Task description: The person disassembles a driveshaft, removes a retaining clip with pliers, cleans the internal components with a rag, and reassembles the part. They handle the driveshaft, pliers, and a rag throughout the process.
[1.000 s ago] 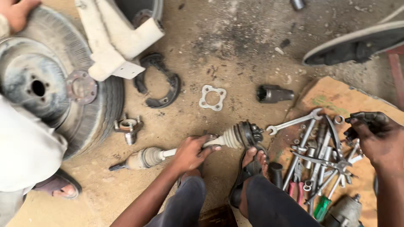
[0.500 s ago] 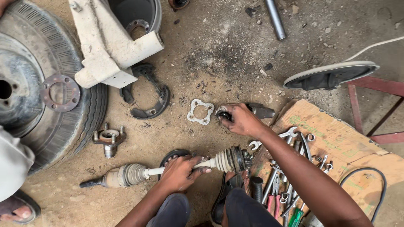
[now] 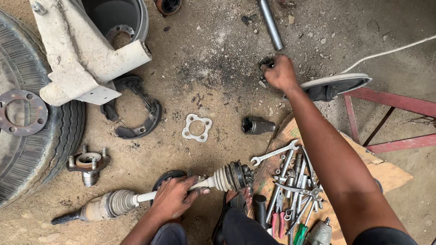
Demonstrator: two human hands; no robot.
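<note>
Greasy metal axle shaft (image 3: 150, 196), ribbed rubber boot (image 3: 222, 178), shiny steel wrenches (image 3: 290, 181), rough wooden board (image 3: 386, 172)

Greasy axle shaft (image 3: 150, 196) w/ ribbed boots, flat on dirt.

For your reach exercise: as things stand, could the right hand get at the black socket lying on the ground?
Probably yes: the right hand is stretched beyond the black socket, with only bare ground around it.
</note>
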